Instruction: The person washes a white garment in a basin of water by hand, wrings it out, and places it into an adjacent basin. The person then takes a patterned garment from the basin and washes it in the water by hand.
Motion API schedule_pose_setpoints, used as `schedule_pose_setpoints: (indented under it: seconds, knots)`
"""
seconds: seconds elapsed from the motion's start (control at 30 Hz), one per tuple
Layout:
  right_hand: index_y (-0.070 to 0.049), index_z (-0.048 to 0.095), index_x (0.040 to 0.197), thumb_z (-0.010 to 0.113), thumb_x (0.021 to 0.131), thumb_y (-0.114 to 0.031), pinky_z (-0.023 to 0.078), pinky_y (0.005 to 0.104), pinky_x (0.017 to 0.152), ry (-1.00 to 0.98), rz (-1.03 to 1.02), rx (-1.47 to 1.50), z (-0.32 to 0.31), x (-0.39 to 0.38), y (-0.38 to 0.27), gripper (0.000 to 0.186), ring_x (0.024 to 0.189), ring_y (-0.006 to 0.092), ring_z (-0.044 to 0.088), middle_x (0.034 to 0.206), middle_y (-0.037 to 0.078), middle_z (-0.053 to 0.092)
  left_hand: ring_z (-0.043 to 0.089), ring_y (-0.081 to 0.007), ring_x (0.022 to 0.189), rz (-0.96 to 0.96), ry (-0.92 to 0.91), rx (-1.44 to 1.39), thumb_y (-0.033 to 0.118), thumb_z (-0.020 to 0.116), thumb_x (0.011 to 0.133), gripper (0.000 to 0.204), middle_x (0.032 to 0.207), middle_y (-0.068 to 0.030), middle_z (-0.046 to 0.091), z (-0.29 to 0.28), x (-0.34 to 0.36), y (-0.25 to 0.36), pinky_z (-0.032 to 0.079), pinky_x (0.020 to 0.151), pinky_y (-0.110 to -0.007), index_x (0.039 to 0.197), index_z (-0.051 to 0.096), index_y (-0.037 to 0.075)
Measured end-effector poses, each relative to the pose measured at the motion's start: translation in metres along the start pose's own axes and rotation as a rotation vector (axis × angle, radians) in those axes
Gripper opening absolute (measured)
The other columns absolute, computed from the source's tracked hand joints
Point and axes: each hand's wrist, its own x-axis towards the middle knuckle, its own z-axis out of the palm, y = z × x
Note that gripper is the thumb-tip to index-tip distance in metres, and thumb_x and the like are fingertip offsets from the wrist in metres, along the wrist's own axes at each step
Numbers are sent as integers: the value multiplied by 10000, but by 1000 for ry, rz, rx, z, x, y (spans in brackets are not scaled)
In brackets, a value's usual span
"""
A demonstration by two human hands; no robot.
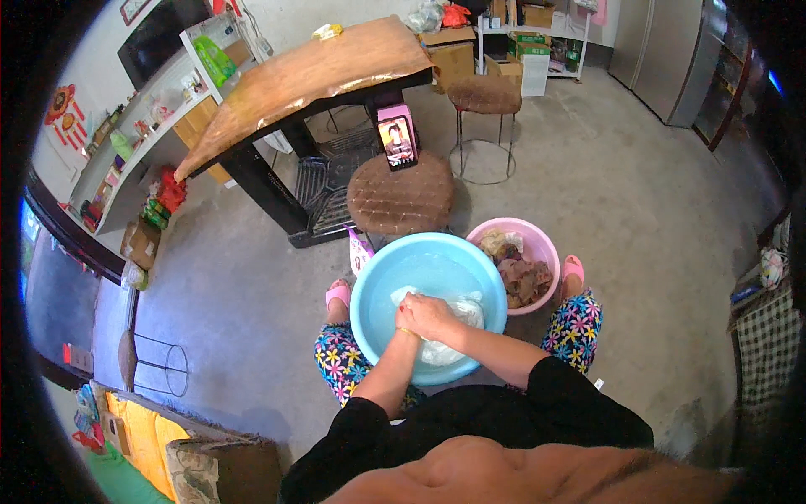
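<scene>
A wide blue basin (366, 277) with water in it stands on the floor between my feet. In it lies a wet white cloth (464, 317), bunched up, part of it under my hands. My left hand (405, 320) and my right hand (431, 314) are pressed together over the basin's middle, closed on the cloth. The right hand covers much of the left, so the left fingers are largely hidden. Touching the basin's right side, a pink basin (552, 252) holds brown and beige fabric.
Beyond the basin stands a brown padded stool (399, 197) with a phone (396, 141) propped against a pink box. A white and purple packet (358, 250) is beside the blue basin. Farther back are a wooden-topped table (327, 71) and another stool (484, 95).
</scene>
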Motion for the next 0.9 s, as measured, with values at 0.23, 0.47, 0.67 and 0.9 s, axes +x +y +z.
schedule_pose_setpoints:
  seconds: [0.23,0.47,0.67,0.9]
  knots:
    - [-24,536,850,444,810,-215,458,435,670,-41,408,-68,-1,28,55,215,744,338,582,793,194,585,521,-272,990,61,79,-84,282,345,867,333,1050,-106,567,4,6,10,368,914,-387,1035,524,56]
    - [-59,468,1101,490,769,-205,386,486,809,24,430,-259,-14,28,53,363,1023,349,473,1092,203,494,411,-289,1127,150,94,-3,423,358,834,525,1208,-132,461,17,2,7,269,984,-412,1189,409,40]
    - [-211,438,1213,498,767,-195,336,525,894,-304,188,-290,17,17,43,450,1113,367,389,1260,154,375,366,-308,1170,-19,166,-20,481,300,836,614,1275,-145,391,15,2,9,252,996,-417,1261,324,38]
    - [-133,473,1174,513,751,-122,389,445,878,-150,315,-361,48,18,75,426,1082,330,438,1229,161,407,372,-290,1159,23,254,31,415,310,849,535,1246,-137,414,28,-3,1,255,992,-424,1229,369,42]
